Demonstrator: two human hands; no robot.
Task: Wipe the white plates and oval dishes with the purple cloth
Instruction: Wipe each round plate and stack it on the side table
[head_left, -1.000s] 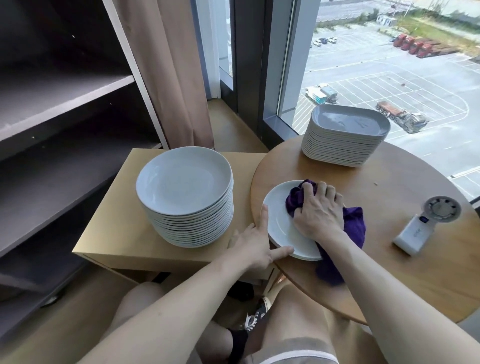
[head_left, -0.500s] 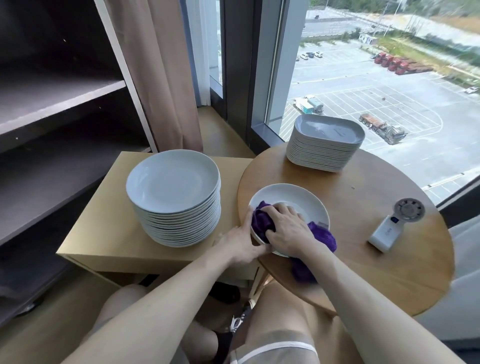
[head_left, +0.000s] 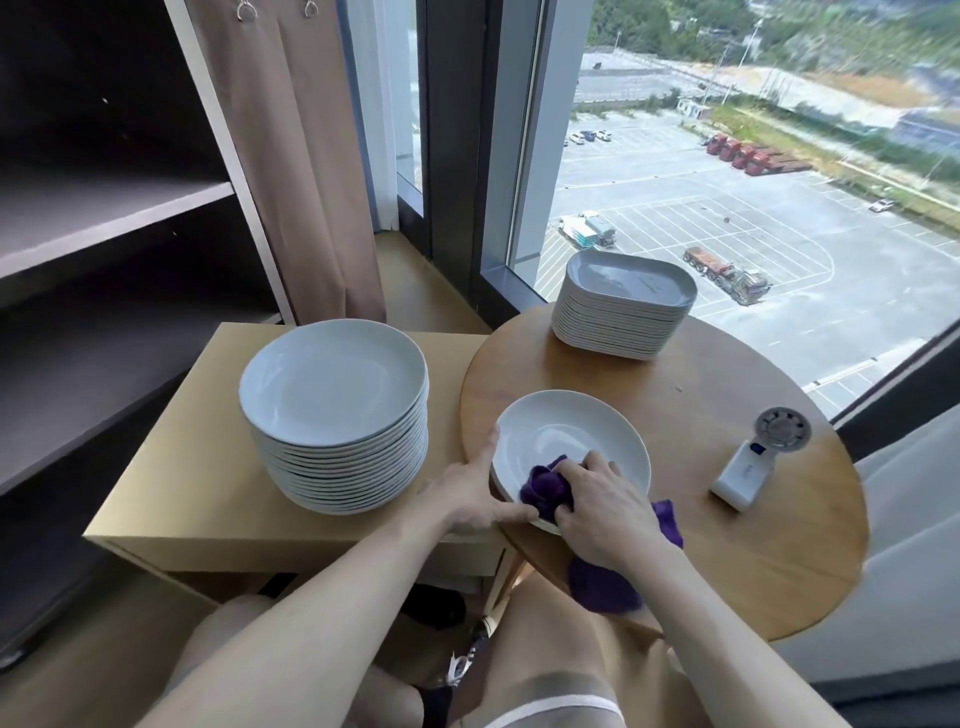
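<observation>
We sit at a round table (head_left: 753, 561), with a lower square table (head_left: 171, 499) just beside its left edge. On the square table stands the stack of round white plates (head_left: 332, 384). At the round table's far edge stands the stack of oval dishes (head_left: 623, 312). One white plate (head_left: 571, 431) lies flat at the round table's near-left edge.

The purple cloth (head_left: 545, 486) is bunched on the plate's near-left inner wall, and its loose end trails over the table's near edge. Our right hand (head_left: 608, 512) curls its grip round the bunch and presses it down, the wrist coming in from the near side. Most of the bare plate lies ahead and to the right of that grip, so we judge the next stroke goes away from us.

Our left hand (head_left: 467, 499), nearer the plate stack, has its grip spread, with forefinger and thumb straight against the plate's left rim to brace it.
</observation>
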